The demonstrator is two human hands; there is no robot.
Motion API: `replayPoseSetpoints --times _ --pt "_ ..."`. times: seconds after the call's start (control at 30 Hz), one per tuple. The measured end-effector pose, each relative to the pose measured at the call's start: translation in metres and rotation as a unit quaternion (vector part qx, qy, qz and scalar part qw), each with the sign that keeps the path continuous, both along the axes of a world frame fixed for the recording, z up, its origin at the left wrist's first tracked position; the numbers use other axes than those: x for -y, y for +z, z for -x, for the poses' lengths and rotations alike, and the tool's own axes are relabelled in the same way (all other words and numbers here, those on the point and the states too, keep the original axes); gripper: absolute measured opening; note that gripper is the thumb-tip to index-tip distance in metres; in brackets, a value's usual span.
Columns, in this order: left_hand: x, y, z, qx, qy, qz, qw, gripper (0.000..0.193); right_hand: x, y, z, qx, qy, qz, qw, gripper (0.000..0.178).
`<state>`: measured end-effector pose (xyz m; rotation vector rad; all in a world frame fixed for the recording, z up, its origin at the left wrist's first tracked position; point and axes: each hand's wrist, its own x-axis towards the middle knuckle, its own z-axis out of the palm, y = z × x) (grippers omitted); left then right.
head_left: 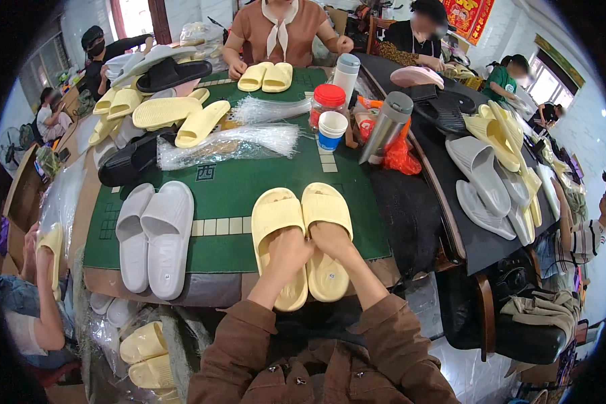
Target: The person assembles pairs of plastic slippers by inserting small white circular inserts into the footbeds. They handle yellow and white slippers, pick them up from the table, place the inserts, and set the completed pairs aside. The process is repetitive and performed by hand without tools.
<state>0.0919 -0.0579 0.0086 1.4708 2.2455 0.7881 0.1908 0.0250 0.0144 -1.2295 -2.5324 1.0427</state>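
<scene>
A pair of pale yellow slide slippers lies side by side in front of me, toes pointing away. My left hand [289, 248] reaches under the strap of the left yellow slipper [277, 212]. My right hand [333, 240] is tucked under the strap of the right yellow slipper [327, 204]. Both hands meet at the slippers' inner edges, and the straps hide most of their fingers. To the left, a pair of grey slide slippers [168, 232] rests on the green mat [232, 192]. Beyond lie bundles of thin clear plastic strands [232, 149].
Across the table a person stands by another yellow pair [265, 77]. Mixed slippers pile up at the left [165, 113] and right [485, 165]. A red-lidded jar [328, 101], paper cup [332, 131] and steel flask [388, 124] stand at the right. A black chair [512, 323] is lower right.
</scene>
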Motion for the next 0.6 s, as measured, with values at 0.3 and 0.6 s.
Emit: replayPoseSetpoints --times 0.3,0.6 --pt "0.002 0.006 0.004 0.032 -0.035 0.020 0.999 0.045 -0.006 0.010 -0.008 -0.094 -0.028 0.216 0.972 0.036" --pt "0.010 0.035 0.010 0.104 -0.106 0.059 0.987 0.064 -0.002 0.010 -0.005 -0.104 -0.053 0.189 0.975 0.038"
